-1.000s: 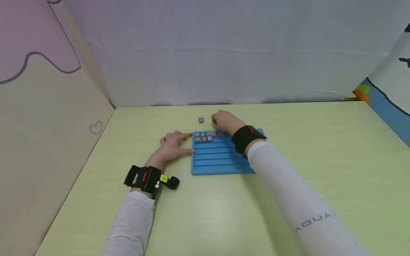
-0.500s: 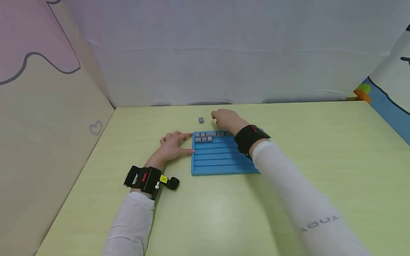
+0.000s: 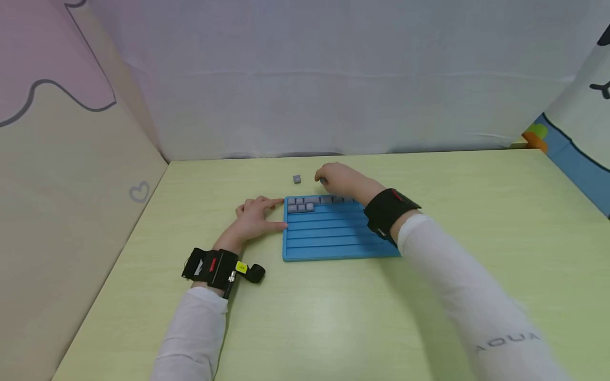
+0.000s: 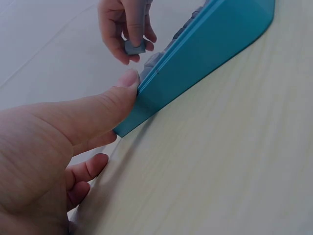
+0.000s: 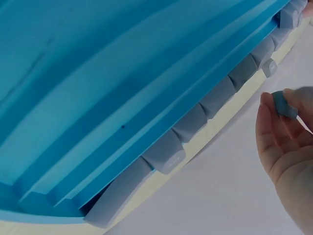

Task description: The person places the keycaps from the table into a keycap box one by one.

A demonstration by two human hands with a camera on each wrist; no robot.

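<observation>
A blue ridged tray lies flat on the yellow-green table. Several grey keycaps fill its far rows. My right hand hovers just beyond the tray's far edge and pinches a small grey keycap between thumb and fingers; that keycap also shows at the fingertips in the right wrist view. My left hand rests on the table with straight fingers, the thumb and forefinger pressing the tray's left side. A loose grey keycap lies on the table left of my right hand.
The table is walled by a white curtain at the back and a beige panel on the left. Black camera bands sit on both wrists.
My right forearm has swung to the right, while the hand stays beyond the tray's far edge with its keycap. The left hand has not moved.
</observation>
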